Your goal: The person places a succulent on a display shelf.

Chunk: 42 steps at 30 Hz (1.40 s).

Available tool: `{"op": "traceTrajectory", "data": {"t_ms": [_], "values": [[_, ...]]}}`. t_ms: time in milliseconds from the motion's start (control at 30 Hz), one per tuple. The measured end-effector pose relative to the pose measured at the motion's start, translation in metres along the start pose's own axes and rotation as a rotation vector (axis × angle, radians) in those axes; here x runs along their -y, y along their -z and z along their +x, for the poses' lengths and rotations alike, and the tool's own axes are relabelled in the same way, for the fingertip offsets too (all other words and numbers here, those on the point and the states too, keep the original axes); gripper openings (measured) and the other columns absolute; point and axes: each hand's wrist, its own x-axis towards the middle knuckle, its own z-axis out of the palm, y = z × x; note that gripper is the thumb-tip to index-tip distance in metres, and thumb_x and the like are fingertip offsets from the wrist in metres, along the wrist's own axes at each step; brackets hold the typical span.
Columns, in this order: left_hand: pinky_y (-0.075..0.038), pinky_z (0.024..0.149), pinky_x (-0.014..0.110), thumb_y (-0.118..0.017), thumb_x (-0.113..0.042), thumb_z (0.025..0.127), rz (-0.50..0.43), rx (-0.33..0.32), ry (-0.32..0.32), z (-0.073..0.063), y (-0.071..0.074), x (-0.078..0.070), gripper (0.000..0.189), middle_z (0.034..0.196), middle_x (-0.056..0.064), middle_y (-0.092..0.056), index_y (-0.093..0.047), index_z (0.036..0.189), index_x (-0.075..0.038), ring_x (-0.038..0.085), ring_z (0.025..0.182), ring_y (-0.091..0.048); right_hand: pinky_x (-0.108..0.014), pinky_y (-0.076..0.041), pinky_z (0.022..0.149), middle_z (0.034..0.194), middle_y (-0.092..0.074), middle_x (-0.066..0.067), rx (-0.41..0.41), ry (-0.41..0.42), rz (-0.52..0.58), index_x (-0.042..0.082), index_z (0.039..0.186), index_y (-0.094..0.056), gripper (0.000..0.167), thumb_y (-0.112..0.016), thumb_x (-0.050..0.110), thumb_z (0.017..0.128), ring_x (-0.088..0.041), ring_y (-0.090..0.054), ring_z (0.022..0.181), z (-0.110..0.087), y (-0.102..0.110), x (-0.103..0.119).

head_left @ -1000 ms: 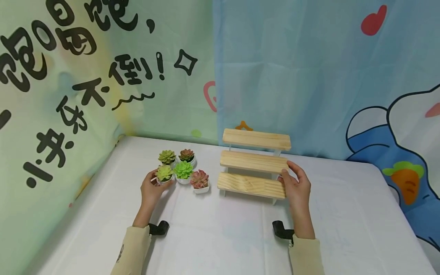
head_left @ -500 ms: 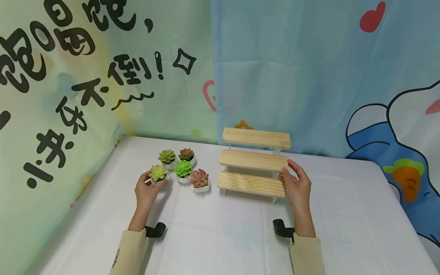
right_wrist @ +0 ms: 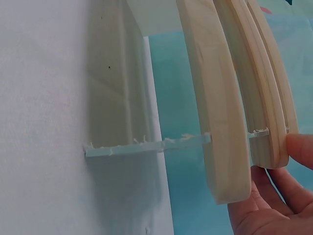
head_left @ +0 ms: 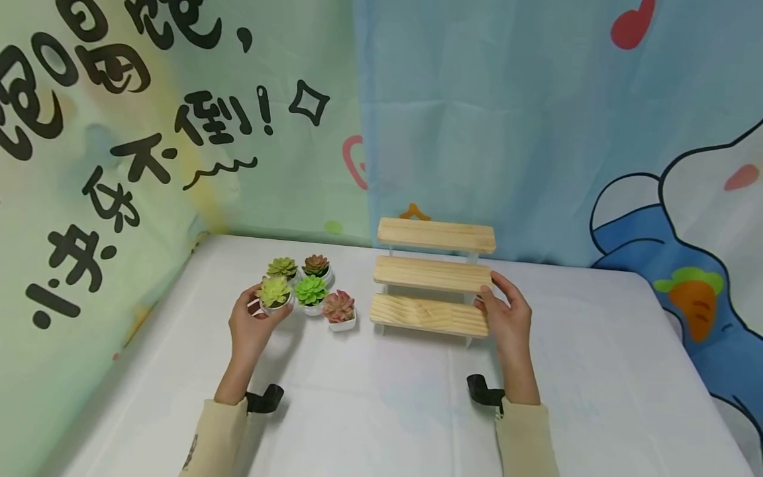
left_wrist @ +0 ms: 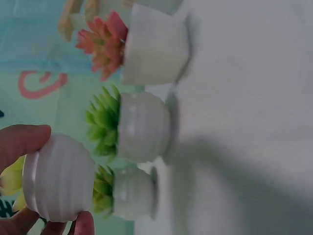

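- Three-tier stand [head_left: 432, 273]: pale wooden planks, stepped, on translucent supports; upright, held at right end.
- Yellow-green potted succulent [head_left: 275, 293]: round, ribbed white pot [left_wrist: 61, 178]; held raised, left of the stand, well apart.

On the table [head_left: 387, 417], nearer the back left corner, a rear left succulent [head_left: 283, 267] and, just right of it, a rear right succulent [head_left: 317, 266] stand behind a central succulent [head_left: 312, 293]; a front succulent [head_left: 340, 310] stands before and right of that one. Left of the central pot, raised off the table, is a held succulent [head_left: 274, 293] in the left hand [head_left: 253, 324]. Farther right, near the back edge, stands a three-tier stand [head_left: 429, 315], the right hand [head_left: 508, 315] at its middle board's right end. A backdrop [head_left: 507, 132] hangs behind
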Motion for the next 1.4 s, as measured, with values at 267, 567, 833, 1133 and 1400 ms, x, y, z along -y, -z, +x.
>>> {"op": "traceTrajectory", "data": {"t_ms": [267,567,833,1133,1400], "values": [[-0.051,0.088,0.041,-0.082,-0.005,0.076,-0.011,0.032,-0.129,-0.005,-0.004,-0.028,0.067,0.127,0.025,-0.053,-0.051,0.134,0.006,0.038,0.113,-0.057,-0.012,-0.052,0.071,0.147,-0.044,-0.013,0.001,-0.055,-0.113,0.003,0.142,-0.049,0.045,-0.058,0.01,0.098,0.002,-0.065,0.075,-0.009,-0.004,0.022],[-0.051,0.09,0.047,-0.083,-0.005,0.075,0.0,0.12,-0.203,-0.001,-0.019,-0.052,0.067,0.125,0.025,-0.054,-0.051,0.132,0.007,0.037,0.11,-0.058,-0.01,-0.05,0.067,0.148,-0.045,-0.012,0.007,-0.046,-0.144,0.004,0.143,-0.048,0.045,-0.056,0.013,0.1,0.007,-0.063,0.07,-0.012,-0.006,0.018],[-0.052,0.09,0.047,-0.081,-0.004,0.076,-0.007,0.178,-0.226,-0.003,-0.039,-0.065,0.064,0.125,0.023,-0.055,-0.052,0.132,0.006,0.037,0.11,-0.057,-0.012,-0.052,0.068,0.148,-0.043,-0.013,0.038,-0.023,-0.106,0.002,0.143,-0.047,0.045,-0.055,0.013,0.1,0.002,-0.066,0.076,-0.014,-0.007,0.02],[-0.053,0.085,0.046,-0.083,-0.008,0.075,-0.06,0.213,-0.261,-0.001,-0.065,-0.087,0.065,0.119,0.021,-0.057,-0.054,0.133,0.002,0.036,0.102,-0.06,-0.011,-0.051,0.067,0.15,-0.04,-0.014,0.051,-0.007,-0.116,0.002,0.143,-0.046,0.046,-0.056,0.013,0.1,0.004,-0.065,0.076,-0.009,0.0,0.025],[-0.051,0.089,0.05,-0.082,-0.009,0.077,-0.059,0.264,-0.283,-0.001,-0.077,-0.101,0.066,0.128,0.023,-0.054,-0.052,0.135,0.003,0.037,0.108,-0.06,-0.011,-0.051,0.068,0.151,-0.039,-0.014,0.071,-0.042,-0.097,0.002,0.144,-0.045,0.047,-0.056,0.011,0.1,0.005,-0.064,0.075,-0.012,0.002,0.022]]}}
